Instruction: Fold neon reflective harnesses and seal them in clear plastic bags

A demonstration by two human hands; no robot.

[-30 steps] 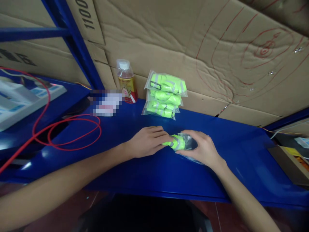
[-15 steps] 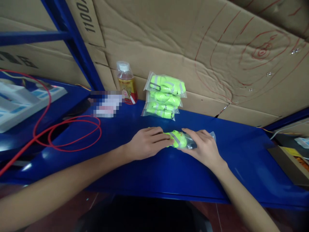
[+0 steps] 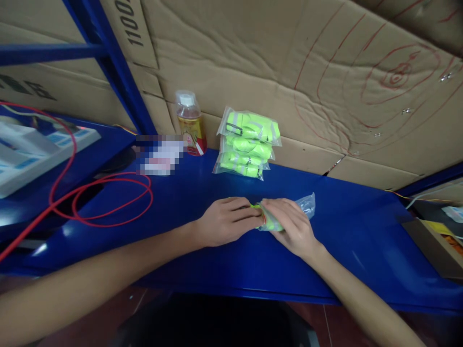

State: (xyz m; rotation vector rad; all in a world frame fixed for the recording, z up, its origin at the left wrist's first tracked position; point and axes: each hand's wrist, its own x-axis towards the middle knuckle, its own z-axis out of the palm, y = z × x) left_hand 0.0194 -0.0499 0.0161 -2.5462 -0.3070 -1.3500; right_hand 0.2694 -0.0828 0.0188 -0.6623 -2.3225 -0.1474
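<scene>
My left hand point(image 3: 231, 219) is closed on one end of a folded neon-yellow reflective vest point(image 3: 256, 208), low over the blue table. From the other side, my right hand point(image 3: 289, 221) grips a clear plastic bag point(image 3: 307, 205), which is drawn partly over the vest. The bag's loose end pokes out to the right, past my knuckles. A red line on the bag's mouth shows between the two hands. My fingers cover most of the vest. Behind them stands a stack of bagged neon-yellow vests point(image 3: 249, 144) with grey reflective stripes.
A bottle point(image 3: 191, 127) with a white cap stands left of the stack, against the cardboard wall point(image 3: 231, 58). A red cable point(image 3: 108, 224) loops over the table point(image 3: 224, 270) at left, near a white power strip point(image 3: 54, 154). An open box point(image 3: 430, 246) sits far right.
My right hand has moved left toward my left hand, bringing the bag further over the vest. Less of the vest shows now. The stack and bottle stay put.
</scene>
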